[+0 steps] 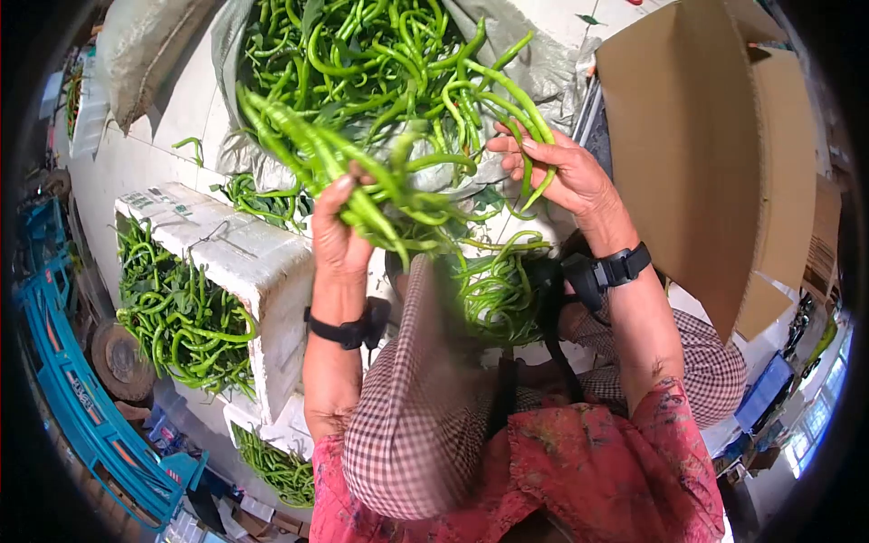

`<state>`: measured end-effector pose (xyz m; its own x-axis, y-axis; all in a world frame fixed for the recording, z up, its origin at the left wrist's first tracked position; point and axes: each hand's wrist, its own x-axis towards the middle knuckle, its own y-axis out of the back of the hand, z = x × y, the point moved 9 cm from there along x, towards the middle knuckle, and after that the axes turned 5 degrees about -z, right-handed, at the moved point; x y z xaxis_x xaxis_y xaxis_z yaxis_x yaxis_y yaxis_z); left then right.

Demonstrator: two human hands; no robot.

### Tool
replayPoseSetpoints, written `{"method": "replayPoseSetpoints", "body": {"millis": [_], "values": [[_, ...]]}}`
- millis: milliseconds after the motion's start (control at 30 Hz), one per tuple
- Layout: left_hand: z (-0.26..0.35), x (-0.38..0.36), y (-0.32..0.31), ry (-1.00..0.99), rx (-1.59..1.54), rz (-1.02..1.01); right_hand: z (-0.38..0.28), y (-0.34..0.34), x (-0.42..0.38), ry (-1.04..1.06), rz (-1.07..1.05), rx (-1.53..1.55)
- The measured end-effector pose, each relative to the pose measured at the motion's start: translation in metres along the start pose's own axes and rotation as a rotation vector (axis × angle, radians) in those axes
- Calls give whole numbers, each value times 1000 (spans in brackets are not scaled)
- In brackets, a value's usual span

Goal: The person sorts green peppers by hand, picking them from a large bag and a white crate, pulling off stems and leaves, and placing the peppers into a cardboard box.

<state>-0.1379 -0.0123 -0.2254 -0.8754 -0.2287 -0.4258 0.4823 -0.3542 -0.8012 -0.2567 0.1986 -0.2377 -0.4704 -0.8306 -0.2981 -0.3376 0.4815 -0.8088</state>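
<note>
My left hand (342, 226) is closed round a bunch of long green chili peppers (317, 149), which is smeared by motion. In my right hand (575, 176) a few long curved peppers (540, 109) are held between thumb and fingers, with the other fingertips spread. Beyond both hands lies a large heap of green peppers (362, 54) with some leaves, on an opened pale woven sack (534, 54). More peppers (502, 294) lie in a pile close to my body, between my knees.
At the left a white foam box (281, 281) lies tipped, full of peppers, with another pepper-filled box (294, 425) below it. A filled sack (149, 54) stands at the upper left. Large cardboard (688, 136) rises at the right. A teal metal frame (77, 380) is at the far left.
</note>
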Motion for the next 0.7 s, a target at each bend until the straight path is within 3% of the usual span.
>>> {"method": "replayPoseSetpoints", "body": {"millis": [200, 333, 400, 467, 633, 667, 700], "values": [[68, -48, -44, -213, -25, -43, -30, -54, -17, 93, -91, 77], [102, -89, -90, -252, 6, -109, -38, -86, -29, 132, -226, 142], [124, -109, -109, -290, 39, -243, -39, -92, -37, 126, -180, 66], [139, -133, -123, -323, 75, -231, -42, -105, -45, 138, -127, -24], [141, -193, -188, -346, 38, -452, -40, -122, -63, 78, -87, -171], [143, -208, -186, -392, 119, -285, -39, -124, -66, 66, -110, -196], [141, -219, -188, -368, 109, -303, -39, -127, -69, 73, -124, -204]]}}
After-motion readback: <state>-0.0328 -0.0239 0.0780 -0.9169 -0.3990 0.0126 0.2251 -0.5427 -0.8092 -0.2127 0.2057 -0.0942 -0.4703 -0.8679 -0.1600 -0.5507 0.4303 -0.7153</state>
